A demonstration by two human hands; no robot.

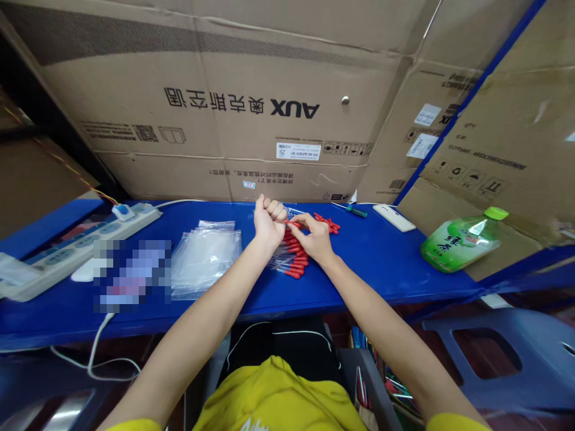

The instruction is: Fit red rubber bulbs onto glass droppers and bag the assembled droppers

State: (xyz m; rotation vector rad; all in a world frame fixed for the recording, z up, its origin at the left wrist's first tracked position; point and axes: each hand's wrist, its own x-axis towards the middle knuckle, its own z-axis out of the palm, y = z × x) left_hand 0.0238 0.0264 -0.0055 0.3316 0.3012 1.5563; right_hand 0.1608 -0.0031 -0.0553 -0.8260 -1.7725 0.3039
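Note:
My left hand (268,221) is closed in a fist over the middle of the blue table (368,263), gripping a bundle of thin clear tubes with red caps (294,254) that fans out below it. My right hand (315,238) pinches the red cap of one tube right beside the left fist. A small loose pile of red caps (329,223) lies just beyond the right hand. A stack of clear plastic bags (204,257) lies to the left of my left arm.
A white power strip (67,248) with a blue plug lies at the far left. A green bottle (462,239) lies on its side at right, with a white remote-like object (394,217) and a small green-handled screwdriver (354,210) behind. Cardboard boxes (251,102) wall the back. A grey stool (507,353) stands lower right.

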